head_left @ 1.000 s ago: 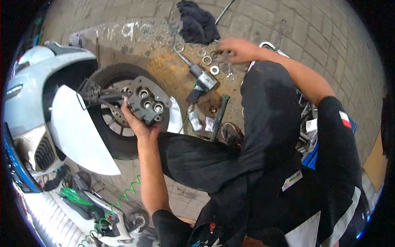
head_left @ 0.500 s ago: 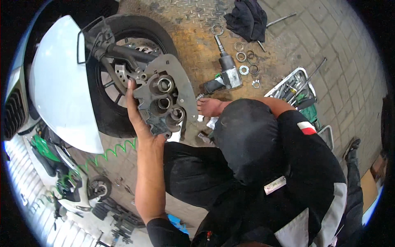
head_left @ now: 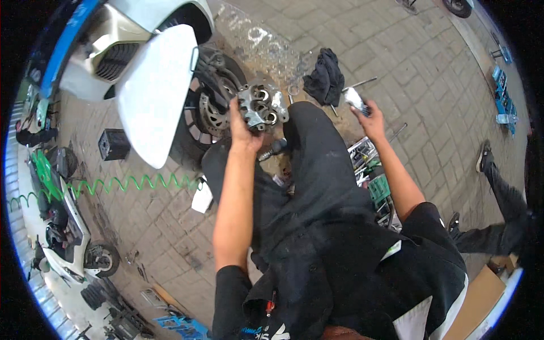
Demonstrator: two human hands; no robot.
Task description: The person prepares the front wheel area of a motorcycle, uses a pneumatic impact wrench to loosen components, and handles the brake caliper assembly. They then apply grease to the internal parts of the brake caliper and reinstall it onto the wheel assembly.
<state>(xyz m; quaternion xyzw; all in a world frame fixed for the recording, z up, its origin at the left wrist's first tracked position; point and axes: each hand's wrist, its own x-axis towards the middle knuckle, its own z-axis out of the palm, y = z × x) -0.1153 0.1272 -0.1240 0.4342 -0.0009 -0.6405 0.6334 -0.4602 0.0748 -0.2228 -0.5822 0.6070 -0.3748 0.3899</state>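
Note:
My left hand point(head_left: 242, 135) grips a grey metal brake caliper point(head_left: 262, 107) from its left and lower side. Round piston openings face up toward me. The caliper is held above the front of my knees, beside a wheel point(head_left: 190, 133) with a perforated brake disc point(head_left: 212, 110). Out to the right, my right hand point(head_left: 372, 121) is closed around a small shiny packet point(head_left: 356, 101), whitish at the top and dark lower down; its exact kind is unclear. A crumpled black cloth point(head_left: 324, 78) lies on the ground between the two hands.
A white body panel point(head_left: 156, 96) stands left of the wheel. Right of my knee is a tool tray point(head_left: 362, 152) with a green case point(head_left: 378, 188). A coiled green hose point(head_left: 130, 182) crosses the left. Another person's legs point(head_left: 501, 198) are at far right.
My right hand has come up from the ground beside the impact wrench and moved right, now holding the packet. My left hand keeps the caliper. The view has shifted and takes in more floor.

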